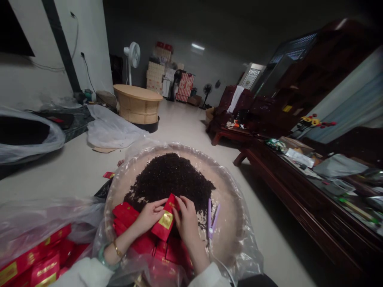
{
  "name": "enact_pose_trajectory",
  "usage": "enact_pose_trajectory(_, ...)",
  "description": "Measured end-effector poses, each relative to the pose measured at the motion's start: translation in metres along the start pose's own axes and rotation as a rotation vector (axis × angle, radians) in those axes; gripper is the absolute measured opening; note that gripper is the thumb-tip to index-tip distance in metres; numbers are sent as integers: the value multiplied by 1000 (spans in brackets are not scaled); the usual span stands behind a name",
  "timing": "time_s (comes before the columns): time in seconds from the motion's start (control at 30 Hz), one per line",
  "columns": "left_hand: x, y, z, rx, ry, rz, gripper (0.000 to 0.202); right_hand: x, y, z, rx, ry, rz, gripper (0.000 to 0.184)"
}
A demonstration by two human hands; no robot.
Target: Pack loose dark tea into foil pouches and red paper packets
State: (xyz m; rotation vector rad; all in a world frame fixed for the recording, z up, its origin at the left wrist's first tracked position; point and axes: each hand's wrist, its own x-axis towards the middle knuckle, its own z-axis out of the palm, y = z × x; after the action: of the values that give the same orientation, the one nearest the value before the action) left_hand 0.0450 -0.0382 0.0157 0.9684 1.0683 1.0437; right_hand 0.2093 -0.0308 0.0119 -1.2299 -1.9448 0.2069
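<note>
Between both hands is a small red packet (164,222) with a gold label, tilted over the near side of a round tray (233,239) lined with clear plastic. My left hand (151,215) pinches the packet's left edge. My right hand (186,217) closes on its upper right edge. A heap of dark, loose tea-like leaves (172,175) lies just beyond. More red packets (127,215) lie in the tray, partly under my forearms. Right of my right hand rests a purple clamp-like tool (210,223) with a cord, its two arms apart.
A plastic bag (86,213) holding several red packets stands at the lower left. Farther off are a round woven basket with a flat top (137,105), a white fan (133,56) and stacked boxes (155,75). A cluttered dark wooden table (287,199) runs along the right.
</note>
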Motion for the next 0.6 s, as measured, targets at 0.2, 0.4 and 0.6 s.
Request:
enact_pose_trajectory(0.2, -3, -1, 1, 92, -58, 50, 52, 5, 6, -6, -8, 5, 86, 11)
enact_pose_trajectory(0.4, 0, -6, -4, 108, -81, 56, 38, 4, 0, -7, 121, -136, 78, 24)
enact_pose_trajectory(0.6, -2, 1, -10, 197, -31, 89, 42, 5, -3, -9, 237, -39, 214, 30)
